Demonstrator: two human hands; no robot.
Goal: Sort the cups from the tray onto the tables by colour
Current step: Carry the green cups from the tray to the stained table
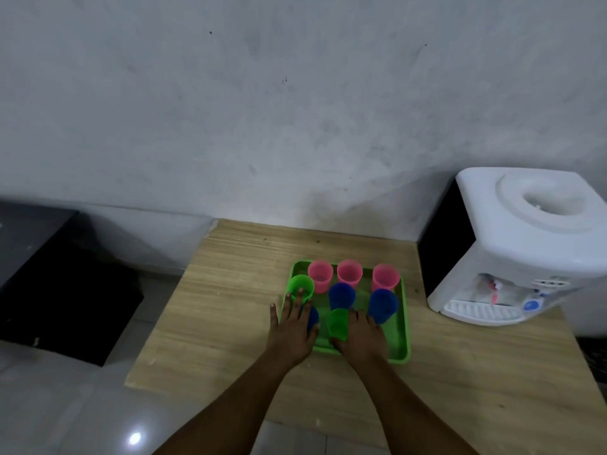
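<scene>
Head view, left hand [290, 333] fingers spread over blue cup [312, 318], right hand [359, 336] apparently gripping green cup [337, 323], no legible writing.

Both my forearms are bare right down from where they enter the view, with no sleeve, cuff or fabric on either. My left hand [290, 330] wears no glove, ring or bracelet, and its wrist carries no watch or band. My right hand [359, 338] is just as plain, ungloved and unadorned. My fingers [299, 298] are bare, slim and long; the dim, soft picture leaves their nails too blurred to describe. Nothing more of me shows.
</scene>
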